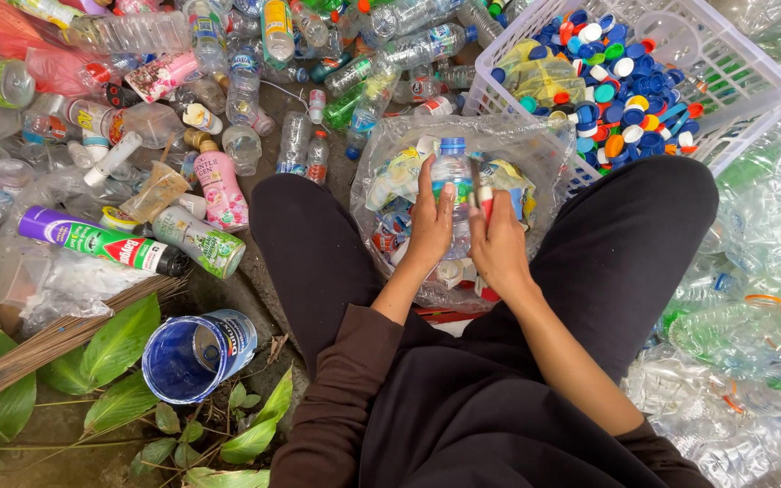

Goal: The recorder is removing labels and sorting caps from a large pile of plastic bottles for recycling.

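Now left hand [430, 226] grips clear bottle [453, 181]; right hand [499, 244] alongside.

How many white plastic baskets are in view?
1. The white basket sits upper right, beyond the person's right knee, holding coloured bottle caps. Others may lie hidden under the bottle piles.

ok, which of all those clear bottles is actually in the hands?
The blue-capped clear bottle, upright over the plastic bag between the knees. The left hand wraps it; the right hand holds a red-handled tool beside it. The other bottles lie loose on the ground.
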